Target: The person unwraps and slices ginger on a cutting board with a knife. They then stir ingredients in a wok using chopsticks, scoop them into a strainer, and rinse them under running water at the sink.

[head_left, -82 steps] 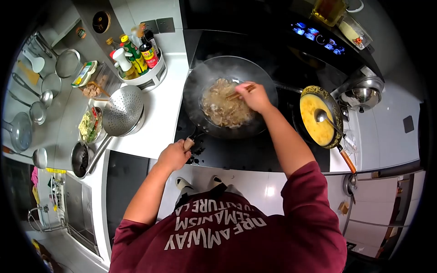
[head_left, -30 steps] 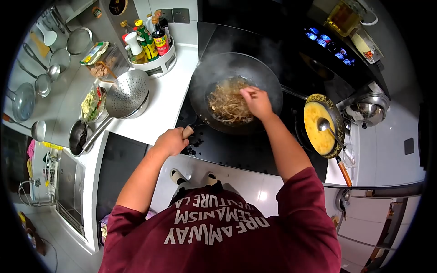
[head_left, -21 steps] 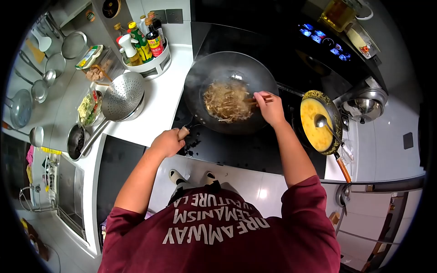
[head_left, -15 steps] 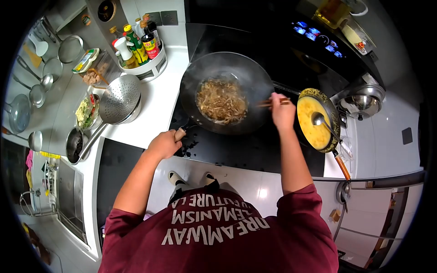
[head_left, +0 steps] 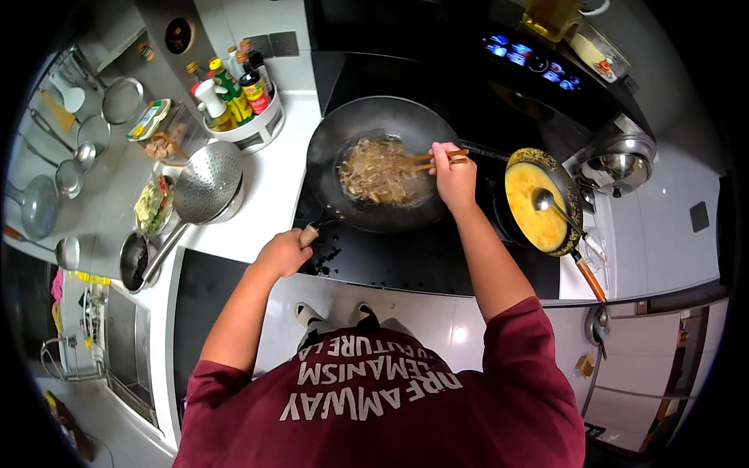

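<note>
We record a kitchen. We base this on the black cooktop (head_left: 406, 269) bearing a wok (head_left: 382, 113), bottles (head_left: 255, 92) in a caddy (head_left: 268, 131) on the white worktop (head_left: 269, 191), strainers (head_left: 122, 101) and ladles (head_left: 68, 254) hanging at far left, and a sink (head_left: 129, 335) with its faucet (head_left: 61, 343).

Rightward of the wok (head_left: 374, 117), low passage is blocked by the yellow-filled pan (head_left: 574, 195); leftward, room is offered over the table (head_left: 273, 186) between wok and colander (head_left: 210, 179), bounded behind by the bottle rack (head_left: 259, 137).
</note>
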`<state>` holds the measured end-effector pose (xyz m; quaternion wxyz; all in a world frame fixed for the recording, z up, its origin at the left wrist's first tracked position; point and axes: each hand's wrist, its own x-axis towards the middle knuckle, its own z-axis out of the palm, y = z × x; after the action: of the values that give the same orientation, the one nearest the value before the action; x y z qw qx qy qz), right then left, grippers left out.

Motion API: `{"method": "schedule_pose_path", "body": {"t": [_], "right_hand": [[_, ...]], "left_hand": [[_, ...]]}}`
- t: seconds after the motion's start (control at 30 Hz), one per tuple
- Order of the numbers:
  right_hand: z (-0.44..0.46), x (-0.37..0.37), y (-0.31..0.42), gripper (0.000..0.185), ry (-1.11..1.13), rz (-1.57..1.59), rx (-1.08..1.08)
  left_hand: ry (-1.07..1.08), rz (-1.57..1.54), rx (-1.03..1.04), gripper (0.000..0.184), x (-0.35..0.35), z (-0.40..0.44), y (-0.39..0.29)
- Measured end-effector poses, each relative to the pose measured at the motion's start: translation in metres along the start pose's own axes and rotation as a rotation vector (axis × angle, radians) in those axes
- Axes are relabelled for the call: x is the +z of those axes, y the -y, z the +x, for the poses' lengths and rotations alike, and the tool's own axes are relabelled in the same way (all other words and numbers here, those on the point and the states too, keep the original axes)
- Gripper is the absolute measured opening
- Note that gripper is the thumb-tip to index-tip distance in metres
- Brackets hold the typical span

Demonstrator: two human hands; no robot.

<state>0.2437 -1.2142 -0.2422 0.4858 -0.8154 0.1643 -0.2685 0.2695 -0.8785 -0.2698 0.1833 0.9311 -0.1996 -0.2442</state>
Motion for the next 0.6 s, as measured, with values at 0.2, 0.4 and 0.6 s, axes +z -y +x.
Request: {"method": "schedule_pose_path", "body": {"t": [0.2,0.4,0.6], "right_hand": [[-0.025,0.024,-0.026,0.02,0.29,-0.282,-0.384],[-0.077,-0.03,0.007,0.004,0.138,-0.285,-0.644],[-0.134,-0.014,0.024,0.008,0.055,-0.48,-0.592]], "left_hand": [[0.027,0.021,-0.006,0.034,0.0,0.002,0.002],[-0.049,0.127,0.059,0.037,0.001,-0.002,0.004],[-0.52,-0.087,0.552,0.033,0.007,-0.019,-0.029]]}}
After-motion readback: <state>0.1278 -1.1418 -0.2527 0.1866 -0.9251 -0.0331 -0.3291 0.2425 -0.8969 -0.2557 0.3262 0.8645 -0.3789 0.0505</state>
